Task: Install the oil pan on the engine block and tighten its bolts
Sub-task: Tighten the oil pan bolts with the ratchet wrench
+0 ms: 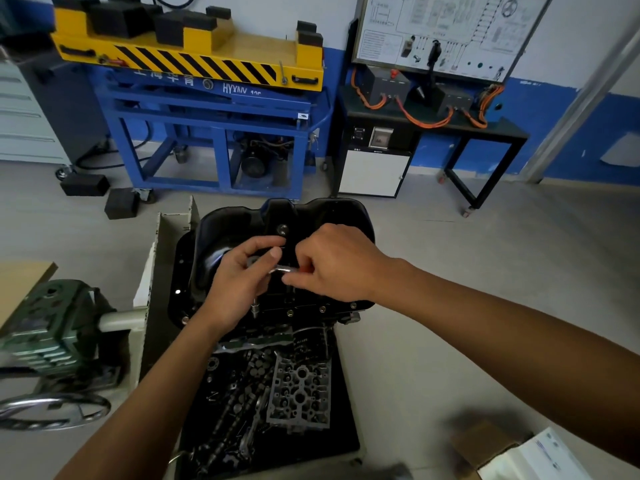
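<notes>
A glossy black oil pan (pixel 325 216) sits upside down on the engine block (pixel 304 327), with bolts (pixel 322 309) along its near flange. My left hand (pixel 239 282) grips the head of a silver ratchet wrench (pixel 282 270), whose socket extension (pixel 255 310) points down at the flange. My right hand (pixel 332 261) pinches the wrench handle just right of the left hand. Both hands hover over the middle of the pan.
Below the block a black tray (pixel 346 431) holds a grey cylinder-head part (pixel 299 393), camshafts and several loose parts. A green engine stand gearbox (pixel 52 327) with a chrome handwheel (pixel 52 410) is at left. A blue and yellow lift cart (pixel 207 109) and a trainer bench (pixel 433 126) stand behind.
</notes>
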Motion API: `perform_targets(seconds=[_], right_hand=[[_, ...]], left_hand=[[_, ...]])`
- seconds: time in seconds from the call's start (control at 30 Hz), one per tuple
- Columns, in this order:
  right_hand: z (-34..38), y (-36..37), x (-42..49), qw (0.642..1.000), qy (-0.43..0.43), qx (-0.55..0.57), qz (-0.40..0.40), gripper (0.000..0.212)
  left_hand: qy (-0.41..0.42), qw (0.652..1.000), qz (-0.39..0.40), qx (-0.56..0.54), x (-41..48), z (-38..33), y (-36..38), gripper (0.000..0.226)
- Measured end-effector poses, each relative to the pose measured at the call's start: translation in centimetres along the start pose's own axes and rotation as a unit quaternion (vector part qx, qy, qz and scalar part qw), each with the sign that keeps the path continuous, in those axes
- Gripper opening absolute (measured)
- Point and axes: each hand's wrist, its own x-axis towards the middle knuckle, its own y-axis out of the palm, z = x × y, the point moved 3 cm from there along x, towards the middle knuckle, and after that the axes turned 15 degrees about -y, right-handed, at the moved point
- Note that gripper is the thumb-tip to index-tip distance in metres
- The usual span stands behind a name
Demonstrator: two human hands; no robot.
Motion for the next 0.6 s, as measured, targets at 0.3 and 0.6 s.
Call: perform_targets(seconds=[0.3, 0.6], right_hand=[[4.0, 1.6, -0.4, 0.975, 0.021, 0.219, 0.041, 0.057], [1.0, -0.8, -0.6, 0.986, 0.035, 0.065, 0.147, 0.044]], left_hand=[[0.049, 0.994, -0.078, 0.060, -0.8, -0.1, 1.2, 0.030], [-0.012, 1.000, 0.000, 0.008, -0.2, 0.3, 0.9, 0.030]])
